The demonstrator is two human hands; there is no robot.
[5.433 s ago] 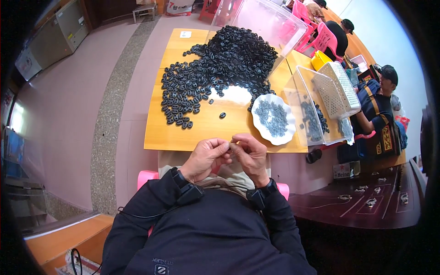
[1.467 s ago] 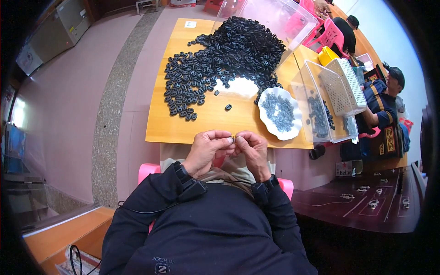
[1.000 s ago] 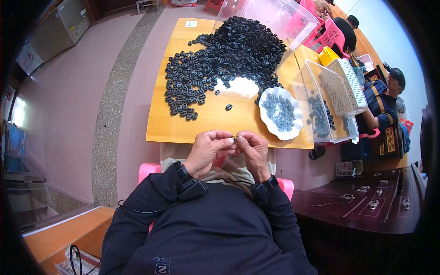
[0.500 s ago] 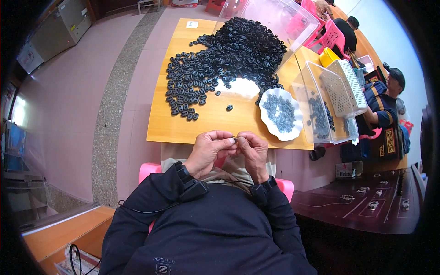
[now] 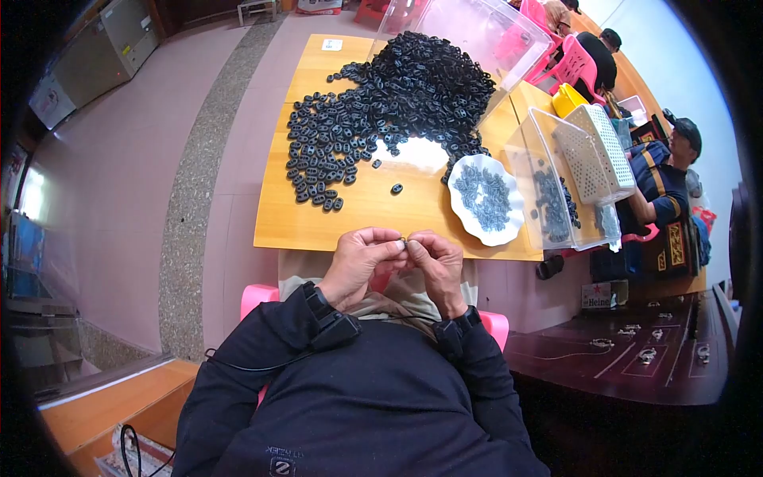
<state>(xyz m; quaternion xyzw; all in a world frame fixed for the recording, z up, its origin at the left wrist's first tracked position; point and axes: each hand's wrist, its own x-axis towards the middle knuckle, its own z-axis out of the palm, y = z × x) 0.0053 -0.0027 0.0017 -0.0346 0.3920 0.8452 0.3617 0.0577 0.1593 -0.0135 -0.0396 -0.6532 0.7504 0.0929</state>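
Just off the table's near edge, my left hand and my right hand meet fingertip to fingertip. Both pinch one small dark piece, mostly hidden by the fingers. It resembles the small black oval two-hole pieces heaped on the table, though its exact kind is unclear. Beyond my hands, a single black oval piece lies apart from the pile. A white scalloped dish holds many small, greyish translucent parts and stands to the right of my hands.
The wooden table carries the heap. A large clear bin lies behind it. To the right stand a clear box with more parts, a white perforated basket and a yellow container. Other people sit farther right.
Both hands stay together in nearly the same place, with only a tiny shift of the fingertips. Less of the pinched piece shows now. The things on the table keep their places.
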